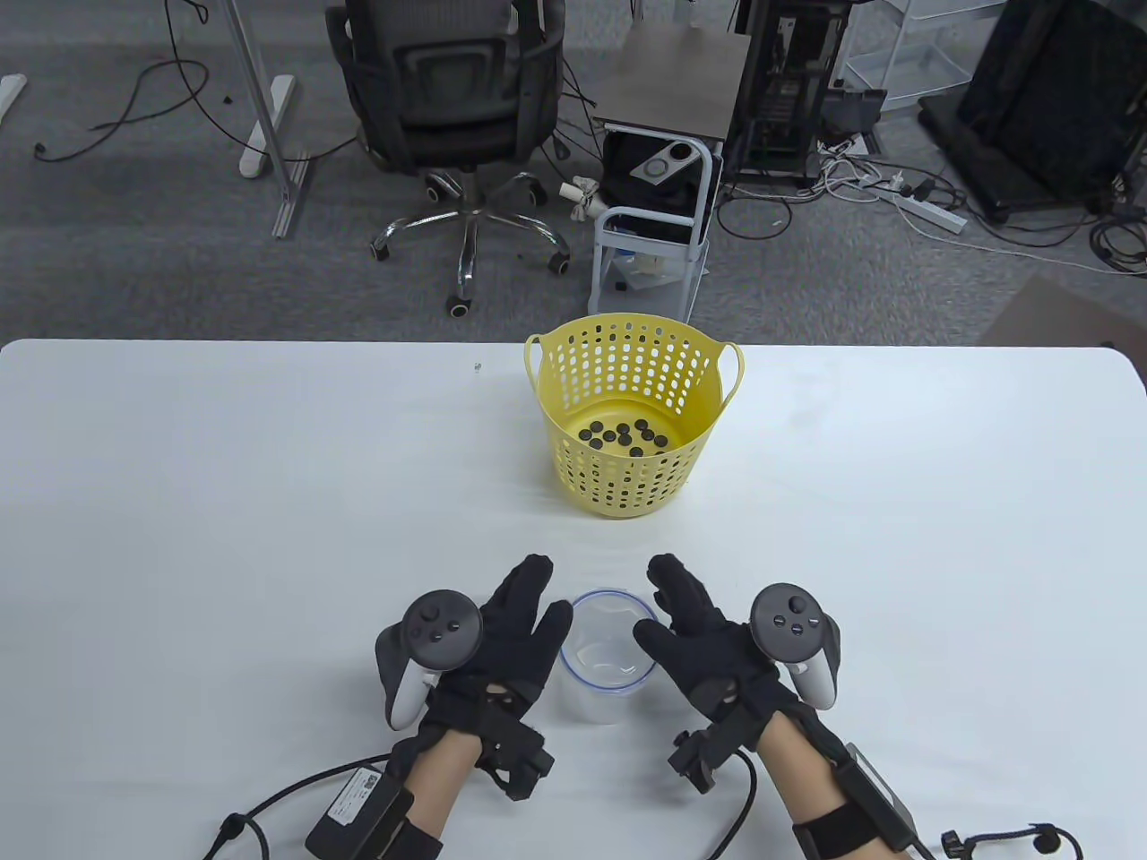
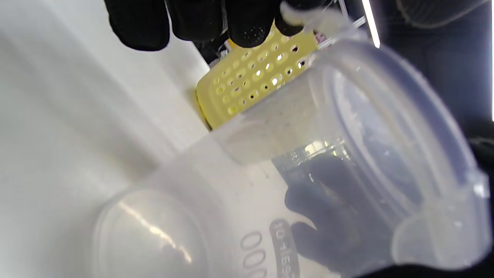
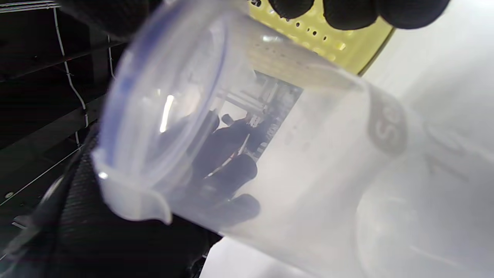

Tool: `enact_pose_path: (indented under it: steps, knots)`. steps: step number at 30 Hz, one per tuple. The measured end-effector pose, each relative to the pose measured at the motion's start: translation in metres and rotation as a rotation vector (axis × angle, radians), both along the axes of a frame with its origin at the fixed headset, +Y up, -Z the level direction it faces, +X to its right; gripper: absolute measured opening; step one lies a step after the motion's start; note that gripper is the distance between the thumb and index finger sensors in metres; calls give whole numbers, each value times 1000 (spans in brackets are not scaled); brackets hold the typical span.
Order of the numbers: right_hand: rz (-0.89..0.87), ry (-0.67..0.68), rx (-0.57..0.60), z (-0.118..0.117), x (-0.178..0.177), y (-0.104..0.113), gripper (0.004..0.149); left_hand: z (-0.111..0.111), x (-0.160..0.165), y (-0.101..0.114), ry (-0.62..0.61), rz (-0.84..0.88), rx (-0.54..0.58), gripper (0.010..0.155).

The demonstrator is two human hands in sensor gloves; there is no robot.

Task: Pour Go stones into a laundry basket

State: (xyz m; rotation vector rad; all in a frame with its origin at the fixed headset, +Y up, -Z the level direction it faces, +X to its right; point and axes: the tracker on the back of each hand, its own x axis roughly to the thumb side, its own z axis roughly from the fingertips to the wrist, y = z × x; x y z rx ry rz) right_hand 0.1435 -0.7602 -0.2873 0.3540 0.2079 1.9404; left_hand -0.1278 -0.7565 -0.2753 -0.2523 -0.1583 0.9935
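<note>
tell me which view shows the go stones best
The table view: the black Go stones lie plainly on the floor of the yellow basket. Both wrist views show only the basket's perforated wall, no stones.

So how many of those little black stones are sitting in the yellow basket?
About 13 black stones, all clustered on the floor of the yellow basket towards its near side; a few overlap, so some may be hidden.

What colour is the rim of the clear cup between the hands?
Blue, on the clear cup; the right wrist view shows it best.
</note>
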Motion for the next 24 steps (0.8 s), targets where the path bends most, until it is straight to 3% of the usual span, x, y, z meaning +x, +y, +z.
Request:
enact_pose_path:
  steps: [6,9,12,14,17,19,24]
  knots:
    - [-74,25,-54,-1,-10,-22,84,1,11,-18,-71,12,-86,80]
    - [-167,47,-183,1,-13,-31,82,2,14,-22,-89,50,-132,81]
    - [-155,10,-209,-1,-15,-35,80,3,18,-25,-110,131,-276,84]
    - [-162,41,-224,0,-16,-35,81,5,18,-27,-164,173,-316,84]
    - [-138,-20,-184,0,-14,-31,82,4,16,-26,-126,121,-251,84]
    - [-57,21,-169,-1,-11,-26,83,3,15,-24,-108,81,-190,84]
    - [-26,-22,-96,-5,-7,-16,83,1,7,-11,-106,-10,-78,86]
